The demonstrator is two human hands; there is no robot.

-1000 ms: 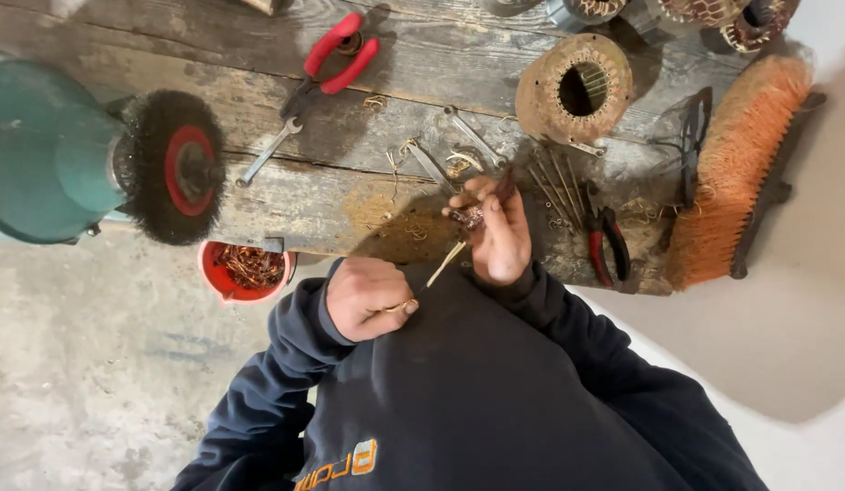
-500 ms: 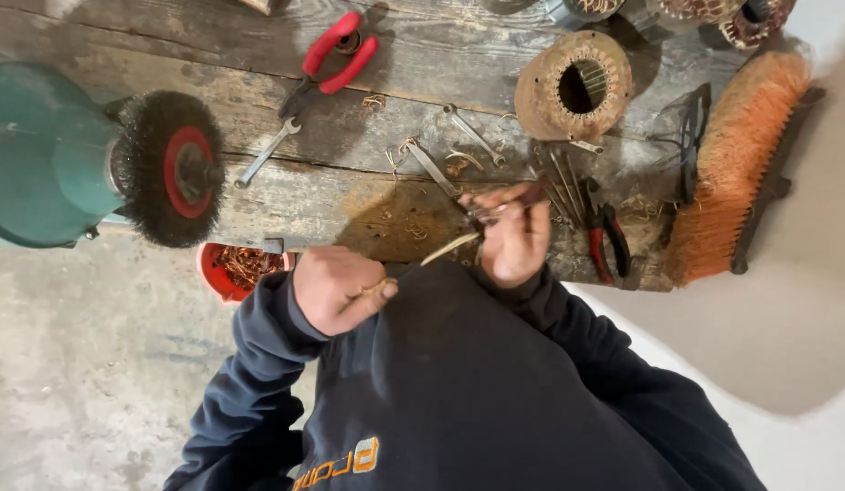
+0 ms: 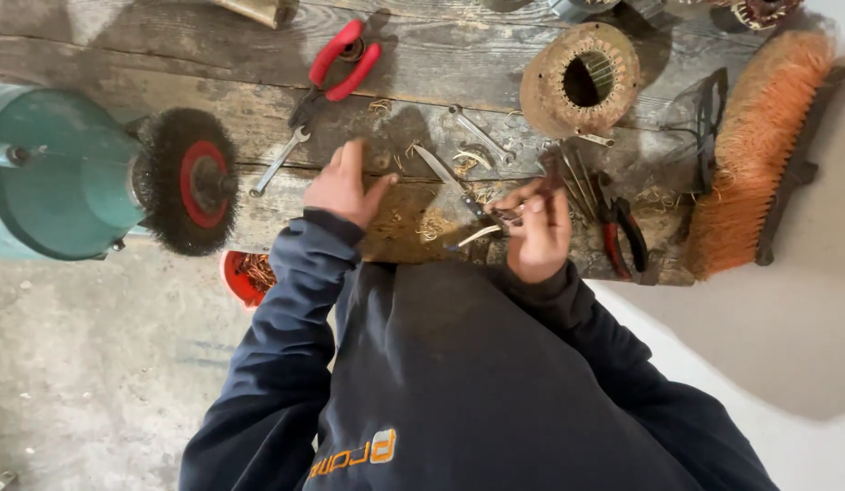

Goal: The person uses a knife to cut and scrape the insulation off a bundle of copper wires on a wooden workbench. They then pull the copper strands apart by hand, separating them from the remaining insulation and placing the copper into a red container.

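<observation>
My right hand [image 3: 539, 232] is clenched around a small reddish bundle of wire [image 3: 512, 214], pinched between thumb and fingertips just over the near edge of the wooden bench [image 3: 422, 64], a little right of its middle. A pale strip [image 3: 477, 236] sticks out of the bundle toward my chest. My left hand [image 3: 343, 186] holds nothing. It is open, fingers spread and pointing away from me, over the bench near the front edge and to the left of the bundle. I cannot tell whether the palm rests on the wood or hovers just above it. A slim metal blade [image 3: 445, 177] lies between my hands, and a small spanner [image 3: 477, 135] lies just beyond it. Loose curls of wire are scattered on the boards around the blade. Below the front edge, beside my left sleeve, a red bucket [image 3: 245, 277] shows copper scraps inside, so I judge a fair amount of wire has already been gathered. The rusty stator ring [image 3: 582, 80] toward the far right of the bench looks to have windings inside, which I read as work left. Red-handled pliers [image 3: 623, 232] lie just right of my right hand, an orange brush [image 3: 759, 150] lies along the right edge, and a wire wheel [image 3: 191, 182] stands at the left end.
</observation>
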